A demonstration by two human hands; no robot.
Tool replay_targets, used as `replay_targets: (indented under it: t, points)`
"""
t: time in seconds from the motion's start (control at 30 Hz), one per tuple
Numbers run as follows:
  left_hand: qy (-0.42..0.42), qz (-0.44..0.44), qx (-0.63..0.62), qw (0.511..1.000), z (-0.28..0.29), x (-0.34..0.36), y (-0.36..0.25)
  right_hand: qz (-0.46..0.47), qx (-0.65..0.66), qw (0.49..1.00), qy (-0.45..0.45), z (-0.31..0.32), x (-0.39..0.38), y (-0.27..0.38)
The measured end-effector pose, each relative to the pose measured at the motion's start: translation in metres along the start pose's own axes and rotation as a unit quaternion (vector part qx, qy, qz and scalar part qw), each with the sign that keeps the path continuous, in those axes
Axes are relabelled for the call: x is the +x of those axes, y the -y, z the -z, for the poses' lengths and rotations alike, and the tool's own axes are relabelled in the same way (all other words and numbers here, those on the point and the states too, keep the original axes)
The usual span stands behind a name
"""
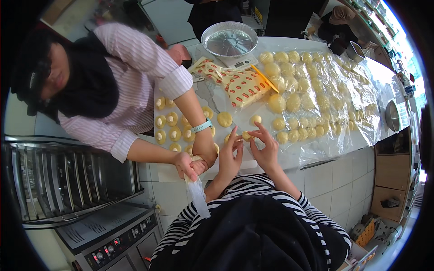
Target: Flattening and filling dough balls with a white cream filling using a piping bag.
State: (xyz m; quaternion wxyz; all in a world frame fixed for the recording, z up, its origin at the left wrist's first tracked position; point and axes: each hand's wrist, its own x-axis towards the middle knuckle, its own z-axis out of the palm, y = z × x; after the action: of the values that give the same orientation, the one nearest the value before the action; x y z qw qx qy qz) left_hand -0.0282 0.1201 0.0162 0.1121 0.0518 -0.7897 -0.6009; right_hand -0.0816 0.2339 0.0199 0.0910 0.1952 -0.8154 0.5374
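My left hand [231, 157] and my right hand [266, 149] meet over the near edge of the table, fingertips pinching a small yellow dough piece [247, 135] between them. Just beyond my right fingers lies a small dough ball [256, 119]. A flattened dough disc [224, 119] rests up and to the left of my hands. Farther left, several dough discs topped with white filling [175, 133] are laid out in rows. Beside my left hand, a co-worker's hands [194, 165] squeeze a clear piping bag [197, 198]. Part of the held dough is hidden by my fingers.
Rows of dough balls [293, 101] lie under clear plastic sheeting [334, 95] on the right. A patterned plastic package [244, 88] and a yellow scraper [265, 78] sit mid-table. Behind stands a foil pan [229, 38] on a scale [242, 62]. An oven [115, 239] is at lower left.
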Motion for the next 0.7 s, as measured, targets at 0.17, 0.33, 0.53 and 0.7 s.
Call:
replay_targets:
  t: [0.17, 0.33, 0.53, 0.7]
  points:
    - [0.017, 0.101, -0.181, 0.978, 0.000, 0.003, 0.016, -0.047, 0.108, 0.988, 0.099, 0.019, 0.003, 0.001]
    - [-0.001, 0.145, -0.199, 0.969, -0.005, -0.003, 0.014, -0.239, 0.276, 0.915, 0.171, 0.039, -0.006, -0.021]
    - [-0.025, 0.127, -0.030, 0.991, -0.021, -0.011, 0.028, -0.190, 0.068, 0.974, 0.105, 0.042, -0.011, -0.029]
    - [0.097, 0.107, 0.125, 0.982, -0.035, -0.018, -0.001, -0.072, -0.082, 0.990, 0.087, 0.021, -0.027, -0.013]
